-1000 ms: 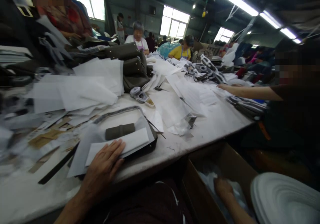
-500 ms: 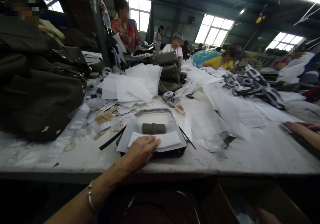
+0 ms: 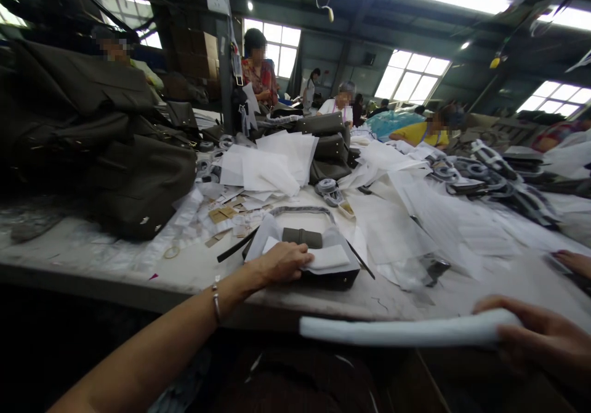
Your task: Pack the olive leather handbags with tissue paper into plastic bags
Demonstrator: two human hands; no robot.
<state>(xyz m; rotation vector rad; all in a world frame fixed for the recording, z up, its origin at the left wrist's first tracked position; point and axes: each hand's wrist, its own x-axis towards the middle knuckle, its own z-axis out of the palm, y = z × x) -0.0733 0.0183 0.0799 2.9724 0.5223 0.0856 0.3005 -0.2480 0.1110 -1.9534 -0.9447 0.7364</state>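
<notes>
A dark handbag (image 3: 344, 280) lies on the table in front of me, with thin white sheet lining showing around its top. A grey-brown strap piece (image 3: 302, 238) sits on that lining. My left hand (image 3: 285, 261) is closed over a folded white sheet (image 3: 330, 258) on the near side of the bag, its fingertips curled at the pad. At lower right, my right hand (image 3: 530, 333) grips one end of a long white padding strip (image 3: 401, 331), which points left in front of the table edge. Motion slightly blurs this hand.
Dark bags (image 3: 148, 185) are heaped at the left. White paper sheets (image 3: 272, 164) and cardboard scraps (image 3: 222, 214) lie behind the handbag. More sheets and wrapped straps (image 3: 503, 182) cover the right side. Another person's hand (image 3: 572, 262) rests at the right edge; co-workers stand behind.
My right hand has risen from the dark box below the table, bringing the white padding strip into view. My left hand stays at the folded sheet, fingers more curled. The view has shifted.
</notes>
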